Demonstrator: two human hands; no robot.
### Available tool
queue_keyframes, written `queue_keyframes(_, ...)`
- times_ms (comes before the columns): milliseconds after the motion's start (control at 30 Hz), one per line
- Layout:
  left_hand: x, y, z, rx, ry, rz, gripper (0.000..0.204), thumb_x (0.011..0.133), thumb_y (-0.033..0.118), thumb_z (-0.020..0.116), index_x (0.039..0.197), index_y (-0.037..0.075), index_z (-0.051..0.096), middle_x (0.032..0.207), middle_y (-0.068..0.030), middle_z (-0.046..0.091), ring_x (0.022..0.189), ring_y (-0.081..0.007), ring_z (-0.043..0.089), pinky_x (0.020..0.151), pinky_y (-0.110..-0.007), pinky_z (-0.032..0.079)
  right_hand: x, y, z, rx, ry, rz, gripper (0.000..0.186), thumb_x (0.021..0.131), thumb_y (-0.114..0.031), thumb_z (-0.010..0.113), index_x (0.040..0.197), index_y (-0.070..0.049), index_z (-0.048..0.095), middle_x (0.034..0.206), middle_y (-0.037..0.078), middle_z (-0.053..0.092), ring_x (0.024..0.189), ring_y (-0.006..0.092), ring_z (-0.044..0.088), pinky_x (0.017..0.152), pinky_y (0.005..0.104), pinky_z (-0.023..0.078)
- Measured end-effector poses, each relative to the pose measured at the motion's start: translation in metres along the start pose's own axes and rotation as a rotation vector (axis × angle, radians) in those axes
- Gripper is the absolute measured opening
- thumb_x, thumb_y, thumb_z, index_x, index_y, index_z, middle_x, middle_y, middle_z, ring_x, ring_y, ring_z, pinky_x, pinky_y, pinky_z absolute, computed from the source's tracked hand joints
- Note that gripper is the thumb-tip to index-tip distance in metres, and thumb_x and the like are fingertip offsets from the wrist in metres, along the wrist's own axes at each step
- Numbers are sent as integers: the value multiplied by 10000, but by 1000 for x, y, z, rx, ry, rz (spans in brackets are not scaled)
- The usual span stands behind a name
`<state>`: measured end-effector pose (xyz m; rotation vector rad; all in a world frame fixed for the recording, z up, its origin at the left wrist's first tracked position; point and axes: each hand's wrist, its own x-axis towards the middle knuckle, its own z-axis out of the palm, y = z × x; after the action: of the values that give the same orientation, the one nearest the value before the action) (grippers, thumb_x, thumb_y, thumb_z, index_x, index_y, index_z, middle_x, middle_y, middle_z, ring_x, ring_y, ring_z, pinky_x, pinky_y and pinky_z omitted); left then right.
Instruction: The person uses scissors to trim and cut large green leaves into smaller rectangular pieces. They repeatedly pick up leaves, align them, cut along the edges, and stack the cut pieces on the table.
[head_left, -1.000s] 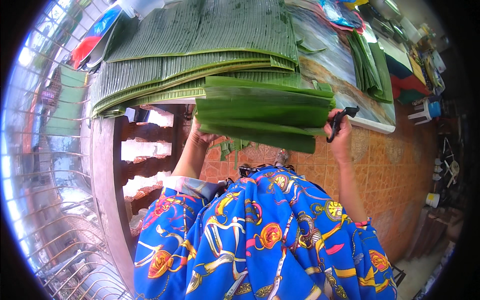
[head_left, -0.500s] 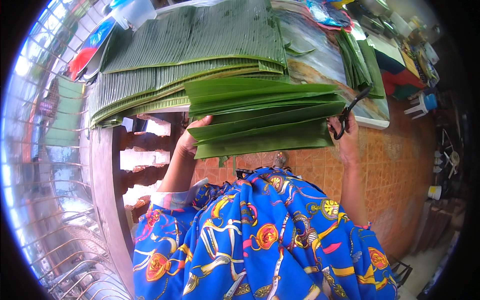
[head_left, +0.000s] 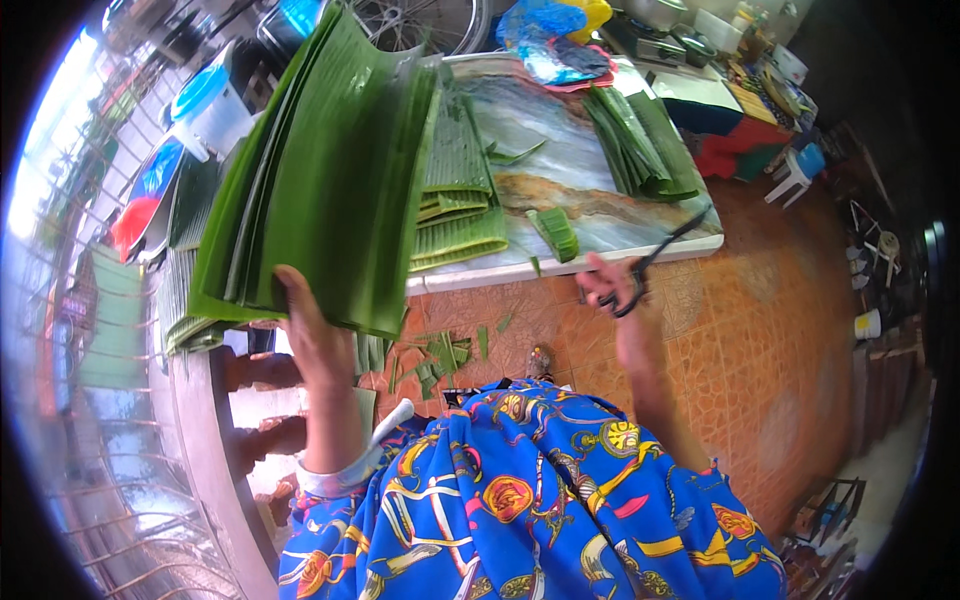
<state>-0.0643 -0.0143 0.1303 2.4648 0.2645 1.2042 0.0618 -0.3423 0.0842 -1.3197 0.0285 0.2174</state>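
Note:
My left hand (head_left: 318,340) grips the lower edge of a bundle of green banana leaf pieces (head_left: 345,190), raised nearly upright over the table's left part; most of its fingers are hidden behind the leaves. In front of the table's near edge, my right hand (head_left: 622,300) has black scissors (head_left: 641,270) looped on it, the tips pointing up and to the right. Behind the bundle lies a stack of ribbed banana leaves (head_left: 460,225), partly covered. A short cut piece of leaf (head_left: 556,233) rests at the table's front edge.
The marble-patterned table (head_left: 545,110) also bears folded leaves (head_left: 630,145) and plastic bags (head_left: 550,35). Leaf scraps (head_left: 440,360) litter the tiled floor. A blue-lidded container (head_left: 210,105) stands at the far left, with a wire grille (head_left: 110,400) alongside.
The bundle has swung from lying crosswise between both hands to upright at the left, in my left hand alone. My right hand has let go of its end and keeps the scissors.

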Motion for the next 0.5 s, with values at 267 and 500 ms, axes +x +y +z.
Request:
queue_keyframes(267,-31,98,90,-1563,-310,-1045,607,1028,399,404,1426,-51,320,1406,-184,432,1262,-304,472,1082,-411,361,-19,-5,69,187,-121,143,234,913,-270,689,945,-135,501,783,-50,533,703,69,566,587,205,381)
queue_keyframes(500,7,90,88,-1696,-133,-1055,574,1014,446,414,1376,0,397,1361,-181,491,1243,-311,509,1048,-446,426,10,-34,57,-2,-98,11,221,903,-248,697,967,-114,534,717,-42,532,613,58,557,502,200,408)
